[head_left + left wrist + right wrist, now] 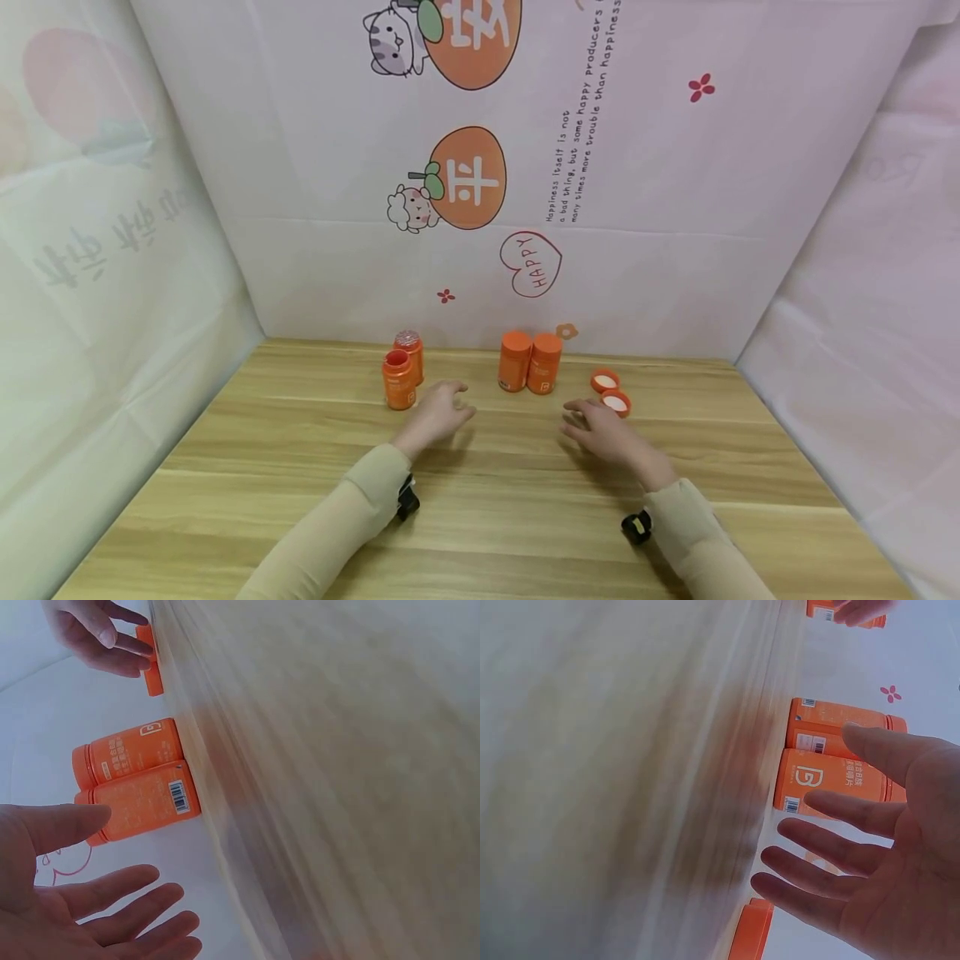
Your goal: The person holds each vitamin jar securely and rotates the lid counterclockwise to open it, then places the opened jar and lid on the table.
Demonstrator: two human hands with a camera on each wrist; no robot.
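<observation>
My left hand (441,412) hovers over the table with fingers spread and nothing in it, just right of an uncapped orange bottle (400,385). Behind that bottle stands another orange bottle (417,364) with a silvery, shiny top. Two capped orange bottles, one on the left (514,362) and one on the right (544,364), stand side by side between my hands. My right hand (606,431) is held out with loosely extended fingers, holding nothing. Beside its fingertips lie two orange lids, a rear lid (604,381) and a front lid (616,403), white insides up.
The wooden table (495,517) meets a white printed cloth backdrop (637,275) just behind the bottles. Cloth also hangs along the left side (97,333) and the right side (855,333).
</observation>
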